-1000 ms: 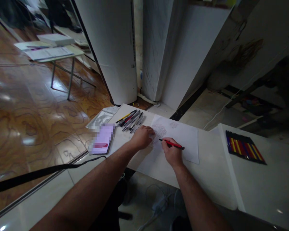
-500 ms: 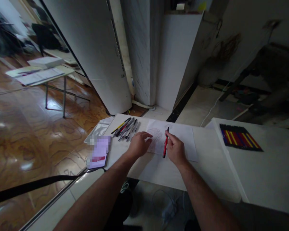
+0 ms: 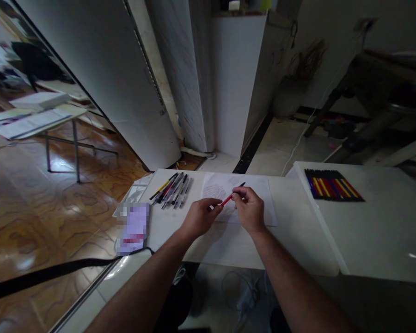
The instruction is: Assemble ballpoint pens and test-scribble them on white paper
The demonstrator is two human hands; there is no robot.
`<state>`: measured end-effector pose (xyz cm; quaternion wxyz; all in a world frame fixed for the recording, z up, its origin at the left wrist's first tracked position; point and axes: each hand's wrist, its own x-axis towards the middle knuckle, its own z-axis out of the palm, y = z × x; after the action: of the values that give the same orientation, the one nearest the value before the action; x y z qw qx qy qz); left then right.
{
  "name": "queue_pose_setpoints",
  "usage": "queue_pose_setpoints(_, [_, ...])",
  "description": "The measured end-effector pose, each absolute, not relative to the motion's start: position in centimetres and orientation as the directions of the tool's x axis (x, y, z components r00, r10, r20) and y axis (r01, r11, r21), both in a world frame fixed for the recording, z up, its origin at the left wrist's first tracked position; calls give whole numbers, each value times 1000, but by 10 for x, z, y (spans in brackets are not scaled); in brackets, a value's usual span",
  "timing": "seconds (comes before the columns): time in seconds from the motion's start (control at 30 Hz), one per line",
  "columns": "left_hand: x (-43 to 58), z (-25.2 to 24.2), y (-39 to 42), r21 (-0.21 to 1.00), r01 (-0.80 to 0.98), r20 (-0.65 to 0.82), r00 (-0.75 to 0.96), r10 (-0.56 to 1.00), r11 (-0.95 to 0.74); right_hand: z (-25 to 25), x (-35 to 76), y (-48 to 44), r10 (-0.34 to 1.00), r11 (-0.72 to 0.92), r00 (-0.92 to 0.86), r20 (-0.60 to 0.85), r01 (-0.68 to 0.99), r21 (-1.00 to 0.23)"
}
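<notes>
A red pen (image 3: 226,200) with a black end is held between my two hands, above a sheet of white paper (image 3: 268,208). My left hand (image 3: 201,216) pinches its lower left end between thumb and fingers. Closer to the black end, which points up and right, my right hand (image 3: 249,208) grips the pen with its fingertips. Reddish scribbled lines (image 3: 215,192) show on the paper beyond my left hand. Left of the paper lies a loose pile of pens (image 3: 173,190), mostly clear and black, with a yellow one among them.
A phone (image 3: 135,229), partly pixelated, lies at the left end of the white table (image 3: 291,240). On the adjoining right table, a row of markers (image 3: 333,186) in red, yellow and blue lies side by side. A black strap (image 3: 55,273) crosses the lower left. Cables (image 3: 244,296) lie below.
My left hand has moved right and closed on the pen's lower end. The pen has turned from nearly upright to slanting up and right. The camera view has shifted slightly right.
</notes>
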<state>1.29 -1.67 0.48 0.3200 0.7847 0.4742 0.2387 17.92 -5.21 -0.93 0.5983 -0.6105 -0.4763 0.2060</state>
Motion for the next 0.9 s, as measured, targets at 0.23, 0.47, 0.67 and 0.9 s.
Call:
queue_pose_setpoints(0.23, [15, 1, -18, 732, 559, 121, 455, 883, -388, -5, 178, -54, 833, 181, 438, 338, 363, -914])
queue_pose_setpoints(0.47, [15, -1, -19, 730, 548, 141, 464, 874, -409, -6, 174, -55, 837, 200, 418, 352, 365, -909])
queue_pose_setpoints(0.67, [15, 0, -18, 717, 557, 154, 461, 874, -420, -4, 174, -56, 838, 212, 403, 368, 382, -900])
queue_pose_setpoints(0.9, [15, 2, -19, 719, 559, 142, 465, 874, -414, -5, 173, -56, 842, 211, 398, 364, 377, -902])
